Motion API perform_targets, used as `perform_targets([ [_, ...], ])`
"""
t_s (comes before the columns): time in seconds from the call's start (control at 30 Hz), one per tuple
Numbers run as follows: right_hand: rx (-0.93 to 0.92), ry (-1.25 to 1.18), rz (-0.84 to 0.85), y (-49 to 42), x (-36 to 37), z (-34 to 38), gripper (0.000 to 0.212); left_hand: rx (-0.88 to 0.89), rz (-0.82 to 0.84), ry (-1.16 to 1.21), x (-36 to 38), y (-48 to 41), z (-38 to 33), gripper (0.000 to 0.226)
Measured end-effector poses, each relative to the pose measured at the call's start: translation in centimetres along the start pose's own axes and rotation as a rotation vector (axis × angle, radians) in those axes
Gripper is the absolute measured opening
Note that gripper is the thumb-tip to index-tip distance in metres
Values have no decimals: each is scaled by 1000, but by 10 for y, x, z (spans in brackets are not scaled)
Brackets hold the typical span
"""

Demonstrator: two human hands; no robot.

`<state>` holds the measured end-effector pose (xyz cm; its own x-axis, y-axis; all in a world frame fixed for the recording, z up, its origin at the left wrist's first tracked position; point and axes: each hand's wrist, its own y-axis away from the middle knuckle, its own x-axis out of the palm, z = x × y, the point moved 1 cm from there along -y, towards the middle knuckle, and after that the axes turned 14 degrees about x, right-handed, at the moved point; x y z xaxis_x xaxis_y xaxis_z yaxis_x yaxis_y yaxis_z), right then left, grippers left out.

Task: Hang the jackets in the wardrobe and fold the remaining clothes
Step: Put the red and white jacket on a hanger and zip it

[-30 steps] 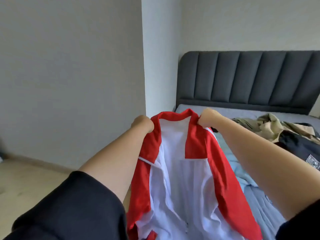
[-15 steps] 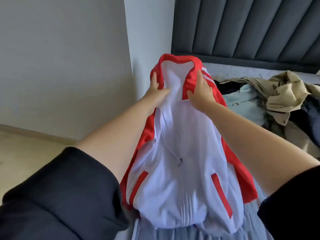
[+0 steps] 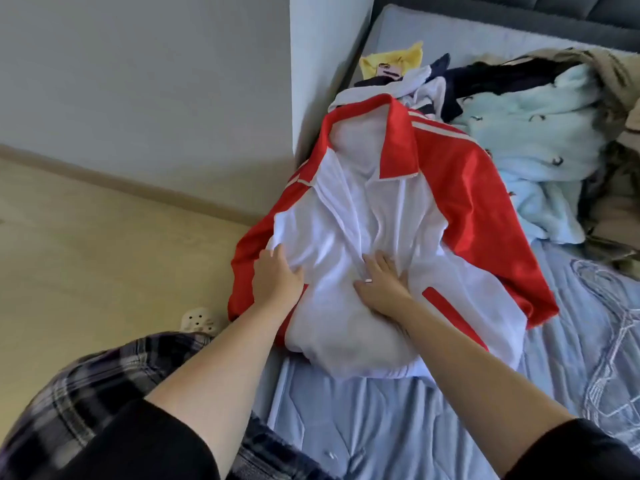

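The bed with a pale blue sheet fills the right side of the view, and everything here is placed relative to it. On the bed, near its left edge, lies the red and white jacket, front side up, collar toward the headboard; its left sleeve hangs over the edge of the bed. Behind the jacket, toward the head of the bed, there is a pile of clothes: a light blue fleece coat, beige garments at the far right, dark pieces, and a yellow item at the top left corner of the bed. The left hand rests flat on the white front of the jacket, fingers relaxed, nothing grasped. The right hand presses the white front near the zipper with straight spread fingers, also released. Beside the bed, on the wooden floor, a white clog is visible.
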<state>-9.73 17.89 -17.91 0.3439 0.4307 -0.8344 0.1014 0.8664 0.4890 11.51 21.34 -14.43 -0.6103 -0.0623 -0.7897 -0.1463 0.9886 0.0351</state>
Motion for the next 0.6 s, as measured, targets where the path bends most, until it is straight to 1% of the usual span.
perform_targets([
  [0.03, -12, -39, 22, 2, -7, 0, 71, 6, -28, 14, -5, 1, 0, 47],
  [0.07, -25, -104, 40, 7, -13, -1, 70, 91, -36, 24, -8, 4, -3, 38],
  [0.1, -41, -176, 36, 14, -19, -4, 68, 243, -1, 47, -10, 10, -9, 29],
  [0.13, -67, -245, -11, 24, -24, -8, 62, 413, 85, 96, -10, 17, -17, 25],
  [0.17, -130, -287, -122, 37, -30, -13, 52, 541, 211, 139, -9, 25, -27, 30],
  [0.2, -220, -289, -265, 52, -35, -17, 39, 621, 356, 125, -8, 33, -37, 39],
  [0.23, -319, -270, -380, 67, -38, -25, 30, 685, 488, 18, -5, 41, -46, 48],
  [0.27, -407, -235, -422, 82, -41, -35, 30, 764, 572, -167, -1, 48, -51, 59],
  [0.3, -467, -157, -378, 96, -43, -46, 40, 847, 624, -388, 2, 56, -53, 71],
  [0.33, -489, -14, -283, 109, -41, -55, 55, 892, 653, -561, 6, 64, -52, 79],
  [0.37, -487, 202, -199, 118, -36, -62, 70, 909, 658, -672, 9, 70, -51, 80],
  [0.4, -472, 454, -158, 123, -28, -68, 81, 903, 656, -723, 12, 73, -51, 72],
  [0.43, -450, 643, -145, 126, -20, -73, 85, 907, 636, -700, 12, 74, -54, 53],
  [0.47, -426, 716, -154, 126, -15, -74, 78, 877, 607, -612, 10, 72, -58, 28],
  [0.5, -401, 685, -158, 123, -16, -71, 64, 805, 559, -420, 5, 68, -61, 5],
  [0.53, -384, 575, -158, 119, -23, -67, 48, 681, 517, -209, -1, 62, -62, 14],
  [0.57, -347, 424, -118, 113, -36, -61, 34, 547, 446, -16, -9, 55, -60, 26],
  [0.6, -303, 285, -44, 106, -53, -54, 26, 399, 317, 148, -18, 48, -54, 33],
])
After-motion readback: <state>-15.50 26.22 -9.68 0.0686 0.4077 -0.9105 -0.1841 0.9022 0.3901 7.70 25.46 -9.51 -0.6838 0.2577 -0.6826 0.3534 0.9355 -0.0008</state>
